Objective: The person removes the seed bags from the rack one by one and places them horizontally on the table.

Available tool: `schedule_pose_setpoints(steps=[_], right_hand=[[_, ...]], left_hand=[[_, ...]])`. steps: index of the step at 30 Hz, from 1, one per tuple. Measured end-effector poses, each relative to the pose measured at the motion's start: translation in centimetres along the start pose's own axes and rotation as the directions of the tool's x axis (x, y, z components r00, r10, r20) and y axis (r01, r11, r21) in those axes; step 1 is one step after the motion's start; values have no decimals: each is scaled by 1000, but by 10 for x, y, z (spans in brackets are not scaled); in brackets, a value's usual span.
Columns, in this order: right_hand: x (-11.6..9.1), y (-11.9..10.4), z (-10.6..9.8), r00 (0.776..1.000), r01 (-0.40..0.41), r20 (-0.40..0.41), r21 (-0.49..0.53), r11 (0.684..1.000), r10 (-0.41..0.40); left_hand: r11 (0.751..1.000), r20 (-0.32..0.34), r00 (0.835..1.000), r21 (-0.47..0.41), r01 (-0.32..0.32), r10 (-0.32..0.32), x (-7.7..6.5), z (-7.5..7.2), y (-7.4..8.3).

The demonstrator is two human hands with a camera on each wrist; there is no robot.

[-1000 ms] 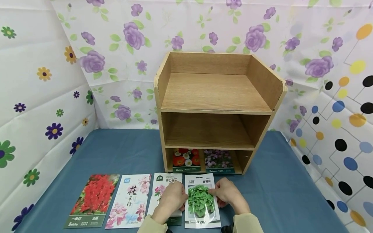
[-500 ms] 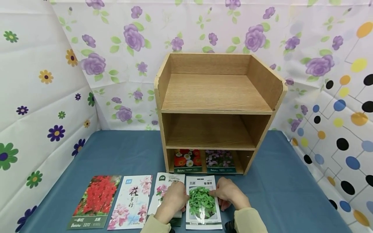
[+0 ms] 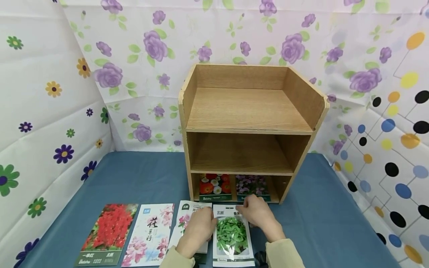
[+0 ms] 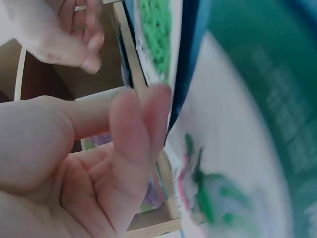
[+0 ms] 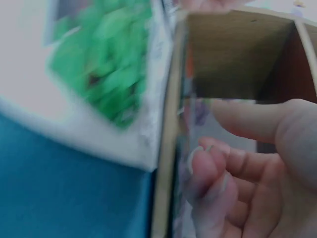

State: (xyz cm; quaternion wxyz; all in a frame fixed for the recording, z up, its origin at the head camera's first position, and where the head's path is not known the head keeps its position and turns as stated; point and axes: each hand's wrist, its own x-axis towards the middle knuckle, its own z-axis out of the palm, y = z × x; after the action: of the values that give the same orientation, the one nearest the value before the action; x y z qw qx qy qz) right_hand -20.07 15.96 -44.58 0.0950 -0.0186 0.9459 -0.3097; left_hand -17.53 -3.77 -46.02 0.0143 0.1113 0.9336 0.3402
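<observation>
A seed packet with green leaves (image 3: 232,235) lies flat on the blue cloth in front of the wooden shelf. At its left edge is my left hand (image 3: 198,229), over part of a pink-flower packet (image 3: 184,219); its fingertips (image 4: 158,99) are close to the green packet's edge, and contact is unclear. My right hand (image 3: 259,216) hovers by the green packet's upper right corner with fingers loosely bent. In the right wrist view nothing shows between its thumb and fingers (image 5: 213,198). A dark green packet edge (image 3: 201,258) shows under the pink-flower packet.
The three-tier wooden shelf (image 3: 248,131) stands behind the packets. Its bottom tier holds a red-flower packet (image 3: 215,188) and a purple-flower packet (image 3: 251,185). Left of my hands lie a pale blossom packet (image 3: 149,234) and a packet with red blooms (image 3: 107,234).
My right hand has moved up from the green packet's right edge to its top corner, its fingers loosened. The left hand stays nearly in place. The view has shifted slightly.
</observation>
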Motion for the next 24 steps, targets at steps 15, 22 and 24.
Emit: schedule_pose_setpoints(steps=[15,22,24], right_hand=[[74,-31,12,980,76,-200,432,899,13],[95,-43,9,981,75,-191,574,816,44],[98,-44,9,989,21,-128,593,805,68]], left_hand=[[996,20,1000,-88,8,-6,72,-25,-2],[972,59,987,-173,160,-152,96,-27,-1],[972,50,984,-154,175,-169,98,-26,-1]])
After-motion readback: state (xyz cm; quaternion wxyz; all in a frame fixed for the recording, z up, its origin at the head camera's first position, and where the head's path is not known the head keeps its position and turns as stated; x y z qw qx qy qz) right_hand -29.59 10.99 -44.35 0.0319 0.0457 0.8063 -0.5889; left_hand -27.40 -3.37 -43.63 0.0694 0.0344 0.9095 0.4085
